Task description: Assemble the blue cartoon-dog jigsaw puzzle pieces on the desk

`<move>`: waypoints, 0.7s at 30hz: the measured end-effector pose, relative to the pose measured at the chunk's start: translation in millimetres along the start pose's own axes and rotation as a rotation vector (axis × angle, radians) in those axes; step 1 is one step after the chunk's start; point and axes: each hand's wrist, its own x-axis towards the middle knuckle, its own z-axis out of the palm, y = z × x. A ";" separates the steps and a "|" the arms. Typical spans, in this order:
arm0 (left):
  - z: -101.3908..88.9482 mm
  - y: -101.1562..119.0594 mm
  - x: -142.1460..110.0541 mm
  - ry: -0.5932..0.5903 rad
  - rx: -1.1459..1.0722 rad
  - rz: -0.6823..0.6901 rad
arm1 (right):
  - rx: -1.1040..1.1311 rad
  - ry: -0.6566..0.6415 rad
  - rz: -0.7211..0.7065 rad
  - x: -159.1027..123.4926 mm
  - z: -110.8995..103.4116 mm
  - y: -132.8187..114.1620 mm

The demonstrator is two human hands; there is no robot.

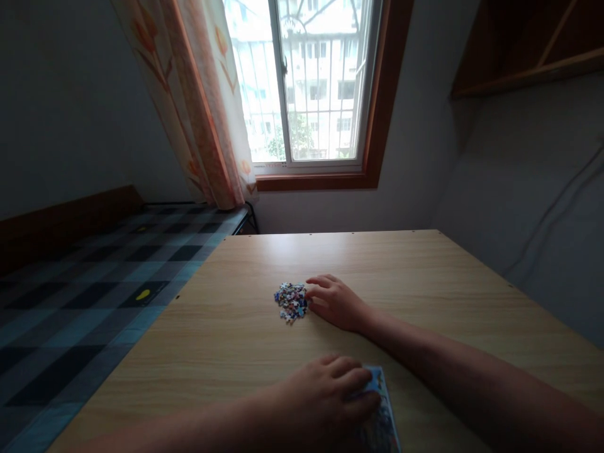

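A small heap of loose jigsaw puzzle pieces (291, 302), in blue, white and pink tones, lies on the wooden tabletop (226, 340). My right hand (336, 303) reaches the heap's right side, its fingers apart and their tips at the outermost pieces. Nearer to me, my left hand (330, 395) rests over a flat rectangular picture panel (387, 415) with a blue printed face. Its fingers are spread and slightly bent across the panel's top; the thumb is hidden. Much of the panel lies under this hand, and whether it is a box or a board I cannot tell.
To the left of the table stands a bed (94, 289) with a dark checked cover. Behind the table are a window (321, 88) and a flowered curtain (198, 113). A wooden shelf (528, 75) hangs at upper right, with a cable (552, 220) along the wall below.
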 end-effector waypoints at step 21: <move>-2.1 12.7 -76.9 -0.428 0.165 -0.608 | -0.023 -0.377 -0.001 53.8 33.5 -22.8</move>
